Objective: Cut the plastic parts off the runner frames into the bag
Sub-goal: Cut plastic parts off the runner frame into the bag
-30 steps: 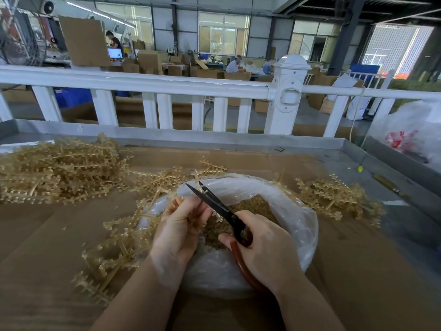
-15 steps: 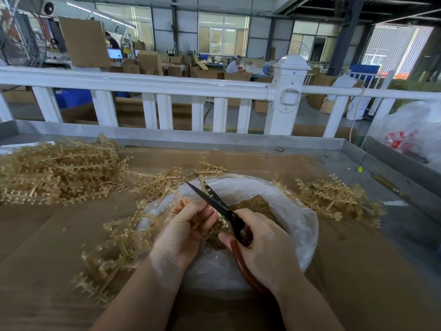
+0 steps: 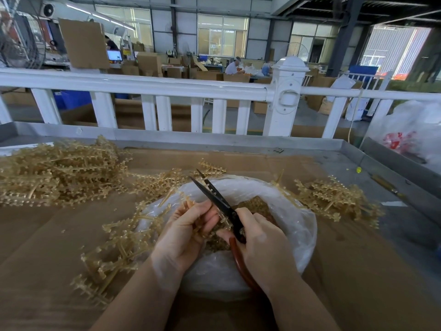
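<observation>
Presently, head view only.
Left hand: left hand [image 3: 183, 232] over the near-left rim of the bag [image 3: 298, 225], fingers [image 3: 202, 211] curled round a tan runner frame [image 3: 198, 229].
Frame axis: mostly hidden in the grip; direction cannot be told.
Right hand: right hand [image 3: 262, 249] wrapped round the red-brown handles of the scissors [image 3: 219, 201].
Scissors axis: long axis runs from near-right to far-left; black blades slightly parted, tips pointing away and left, above the bag mouth.
Bag: clear plastic, open, on the cardboard-covered worktop [image 3: 358, 283]; cut parts [image 3: 257, 204] heaped inside.
Other frames: large pile [image 3: 59, 173] far left; loose frames [image 3: 119, 247] just left of the bag; smaller pile [image 3: 334, 197] at right.
</observation>
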